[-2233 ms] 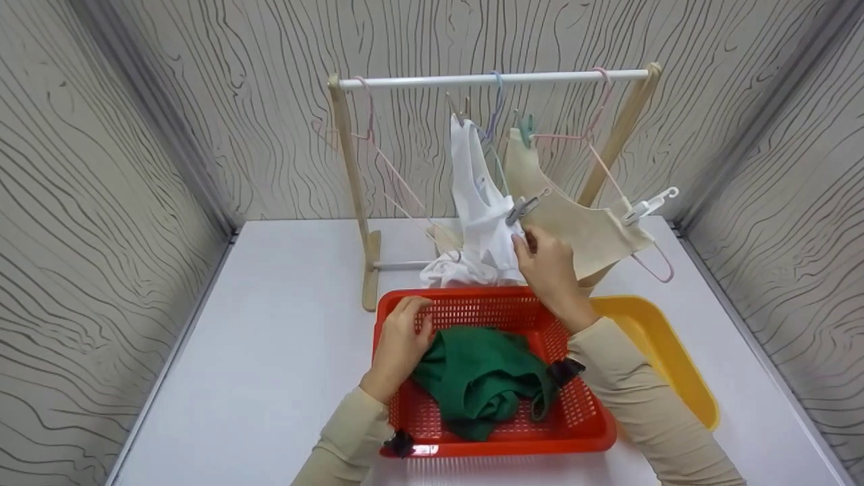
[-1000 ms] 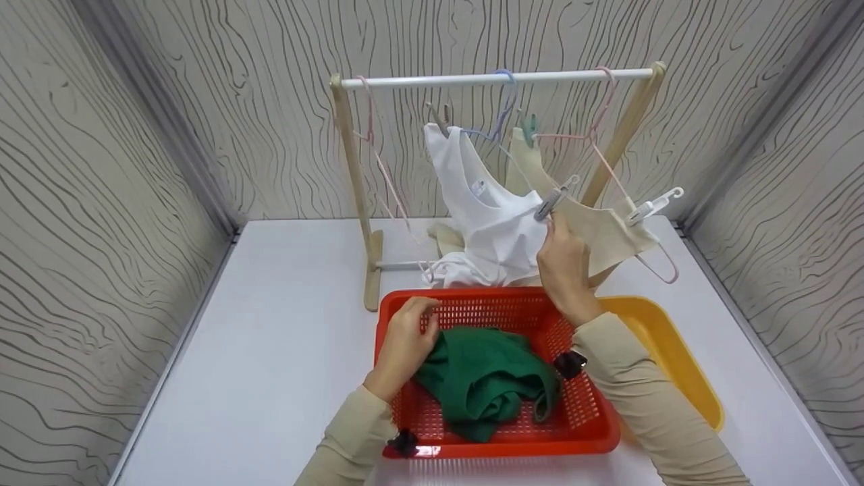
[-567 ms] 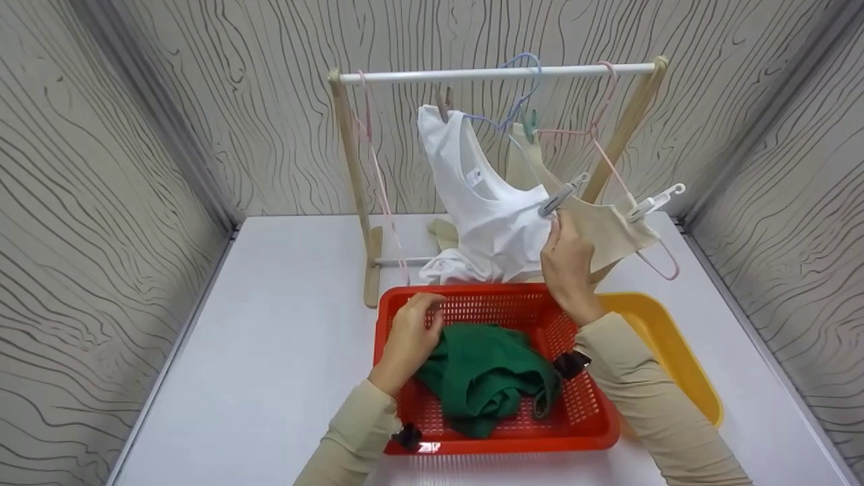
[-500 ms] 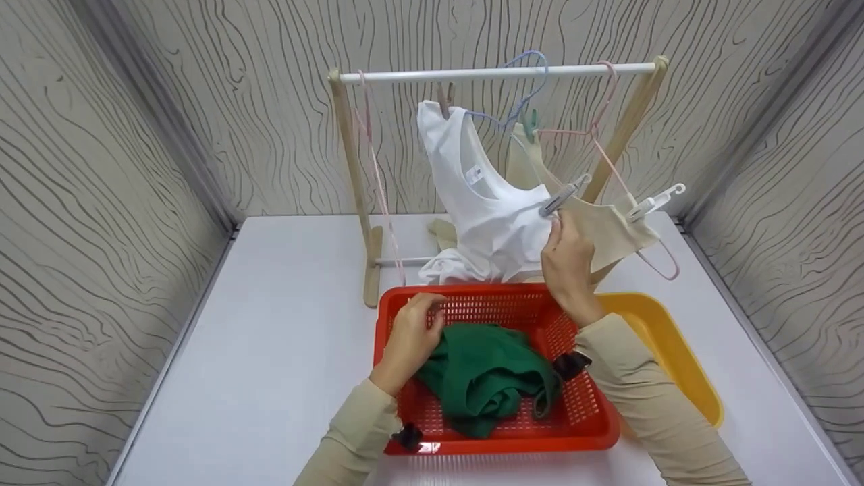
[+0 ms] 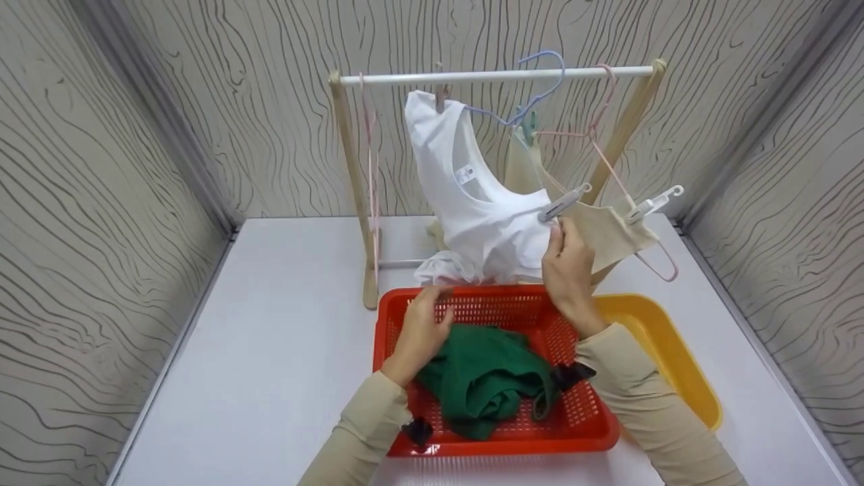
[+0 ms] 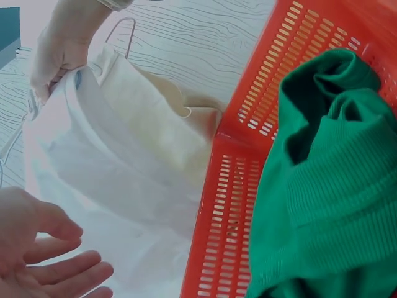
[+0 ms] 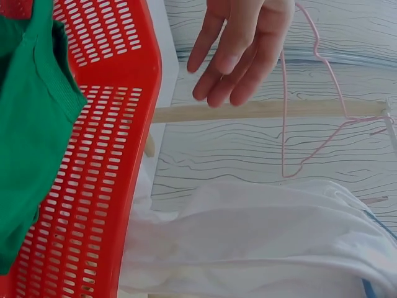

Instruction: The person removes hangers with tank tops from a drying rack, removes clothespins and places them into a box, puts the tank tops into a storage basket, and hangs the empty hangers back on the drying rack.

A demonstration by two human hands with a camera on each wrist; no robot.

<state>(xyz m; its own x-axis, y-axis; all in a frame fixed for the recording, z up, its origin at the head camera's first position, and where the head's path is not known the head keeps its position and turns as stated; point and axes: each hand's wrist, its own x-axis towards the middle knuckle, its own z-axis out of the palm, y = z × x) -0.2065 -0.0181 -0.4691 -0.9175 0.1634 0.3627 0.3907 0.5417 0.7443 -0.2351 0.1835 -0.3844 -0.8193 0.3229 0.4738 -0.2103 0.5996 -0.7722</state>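
Observation:
A white sleeveless top (image 5: 466,196) hangs tilted on a blue hanger (image 5: 550,81), with a brownish clothespin (image 5: 441,101) on its left shoulder and a grey clothespin (image 5: 565,202) on its right. My right hand (image 5: 570,266) pinches the cloth just below the grey clothespin; in the left wrist view that hand (image 6: 65,53) grips the top's edge. Over the red basket's left back rim, my left hand (image 5: 426,327) holds nothing; its fingers look loose in the right wrist view (image 7: 239,49). Whether the blue hook rests on the rod (image 5: 486,76) I cannot tell.
A red basket (image 5: 499,445) holds a crumpled green garment (image 5: 486,378). A yellow tray (image 5: 675,358) stands at its right. Behind, a cream garment (image 5: 601,233) hangs on a pink hanger (image 5: 668,263). Another pink hanger (image 5: 371,182) hangs at the rack's left.
My right hand has moved right with the top's shoulder, spreading the top. The blue hanger has turned, its hook shifting right and up. My left hand has drifted slightly right.

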